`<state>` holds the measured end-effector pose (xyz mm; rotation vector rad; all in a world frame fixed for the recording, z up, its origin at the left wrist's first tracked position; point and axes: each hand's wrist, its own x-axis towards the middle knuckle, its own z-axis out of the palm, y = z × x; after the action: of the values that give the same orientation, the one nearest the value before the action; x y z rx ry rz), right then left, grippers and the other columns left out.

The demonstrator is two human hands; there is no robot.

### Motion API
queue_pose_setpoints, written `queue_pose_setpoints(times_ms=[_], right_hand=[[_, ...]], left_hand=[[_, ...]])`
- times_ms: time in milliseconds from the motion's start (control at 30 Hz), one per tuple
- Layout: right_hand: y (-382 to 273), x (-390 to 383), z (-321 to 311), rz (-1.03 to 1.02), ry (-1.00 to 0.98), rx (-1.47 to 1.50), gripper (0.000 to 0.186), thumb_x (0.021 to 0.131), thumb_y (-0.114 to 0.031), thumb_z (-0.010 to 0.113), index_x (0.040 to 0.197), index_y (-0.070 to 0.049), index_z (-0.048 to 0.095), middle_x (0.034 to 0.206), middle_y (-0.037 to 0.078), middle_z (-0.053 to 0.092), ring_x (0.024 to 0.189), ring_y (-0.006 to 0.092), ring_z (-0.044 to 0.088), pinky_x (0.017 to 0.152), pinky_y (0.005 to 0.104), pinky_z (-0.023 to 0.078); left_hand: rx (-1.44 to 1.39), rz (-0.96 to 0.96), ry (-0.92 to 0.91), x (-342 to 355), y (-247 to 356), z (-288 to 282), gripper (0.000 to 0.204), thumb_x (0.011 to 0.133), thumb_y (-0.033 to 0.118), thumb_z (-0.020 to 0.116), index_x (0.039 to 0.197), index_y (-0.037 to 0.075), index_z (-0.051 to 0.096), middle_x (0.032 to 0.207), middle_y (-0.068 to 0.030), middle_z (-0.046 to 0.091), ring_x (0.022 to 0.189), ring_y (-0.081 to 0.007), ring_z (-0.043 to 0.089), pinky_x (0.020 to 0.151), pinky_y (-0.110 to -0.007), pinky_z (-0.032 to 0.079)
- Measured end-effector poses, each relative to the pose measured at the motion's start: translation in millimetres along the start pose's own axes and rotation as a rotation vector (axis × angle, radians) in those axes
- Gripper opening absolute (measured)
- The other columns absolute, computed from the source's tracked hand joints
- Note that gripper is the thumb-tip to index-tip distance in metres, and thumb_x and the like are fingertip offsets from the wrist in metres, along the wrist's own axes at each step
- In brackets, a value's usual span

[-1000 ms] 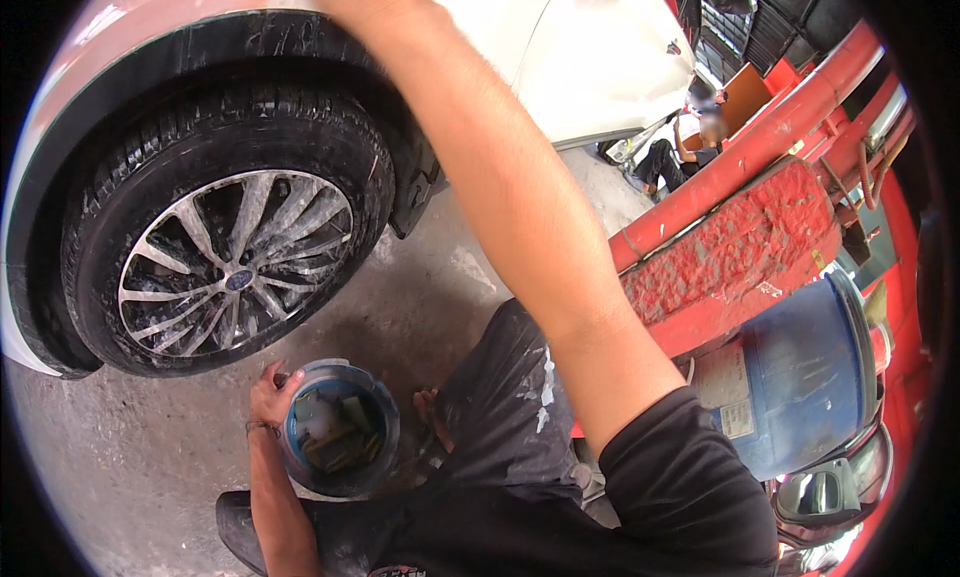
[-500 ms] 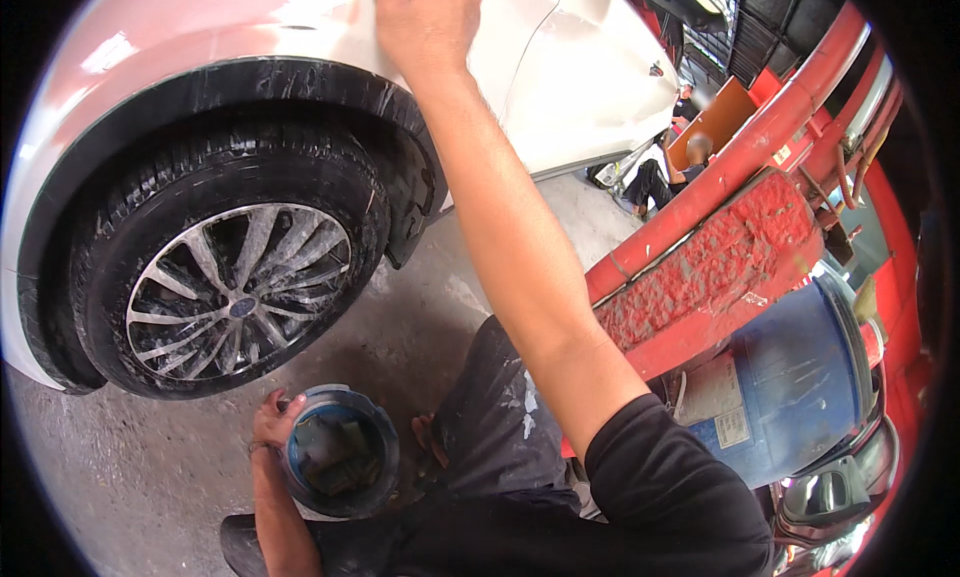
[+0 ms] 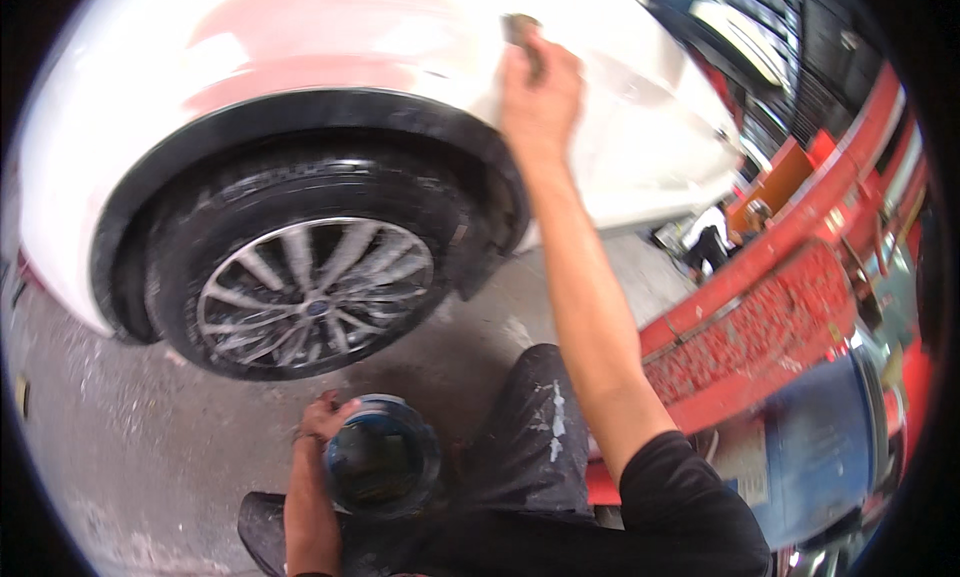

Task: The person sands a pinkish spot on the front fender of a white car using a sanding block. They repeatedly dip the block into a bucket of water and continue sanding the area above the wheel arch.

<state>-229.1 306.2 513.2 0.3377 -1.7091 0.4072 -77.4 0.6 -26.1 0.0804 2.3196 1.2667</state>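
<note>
Your right hand (image 3: 541, 92), arm outstretched, clamps a pad (image 3: 520, 27) against the car (image 3: 640, 147); left hand (image 3: 325, 417) grips the bucket (image 3: 385, 462) rim.

We cannot tell what the small pad (image 3: 520, 27) at twelve o'clock is, our right hand (image 3: 540, 92) hiding most of it. The container's (image 3: 383, 459) dark contents stay unreadable.

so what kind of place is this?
Most likely a car repair or body shop: a white car with its wheel on a bare concrete floor, beside a red vehicle lift.
</note>
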Motion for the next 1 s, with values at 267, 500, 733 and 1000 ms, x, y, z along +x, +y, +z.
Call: queue_pose_setpoints(times_ms=[267,500,733,1000], right_hand=[[-209.0,2.6,69.5,-0.308,-0.159,-0.075,0.033,0.100,-0.023,0.076,0.133,-0.016,0.078,0.132,0.015,0.073,0.130,0.0380,0.064,0.109,0.0531,0.054],[-42.8,-4.5,-11.7,0.069,-0.052,-0.071,0.035,0.101,-0.014,0.073,0.136,-0.011,0.076,0.131,0.017,0.074,0.134,0.0374,0.062,0.116,0.0523,0.048],[-65.2,-61.2,-52.7,0.127,-0.012,0.232,0.037,0.108,-0.019,0.073,0.139,0.000,0.070,0.136,0.020,0.071,0.128,0.0379,0.064,0.113,0.0494,0.050],[-110.3,-284.1,-75.8,0.023,-0.903,0.604,0.043,0.106,-0.027,0.077,0.146,-0.011,0.070,0.139,0.017,0.068,0.122,0.0434,0.065,0.106,0.0522,0.056]], left_hand=[[0.044,-0.016,0.014,-13.3,4.3,-8.4,0.115,0.084,0.085,0.077,0.161,0.001,0.060,0.142,-0.0282,0.075,0.136,-0.0426,0.071,0.116,-0.047,0.055],[-0.098,-0.033,0.052,-7.1,-16.2,0.0,0.117,0.082,0.083,0.082,0.162,0.001,0.058,0.144,-0.0291,0.074,0.138,-0.0401,0.071,0.117,-0.046,0.055],[-0.069,0.464,0.525,-47.2,84.7,-62.7,0.057,0.103,0.037,0.080,0.145,0.000,0.071,0.132,-0.0258,0.078,0.128,-0.0429,0.074,0.109,-0.046,0.058],[0.475,0.963,1.451,-149.8,353.8,-225.1,0.048,0.114,0.017,0.063,0.157,-0.004,0.058,0.161,-0.0266,0.060,0.152,-0.0436,0.054,0.128,-0.051,0.039]])
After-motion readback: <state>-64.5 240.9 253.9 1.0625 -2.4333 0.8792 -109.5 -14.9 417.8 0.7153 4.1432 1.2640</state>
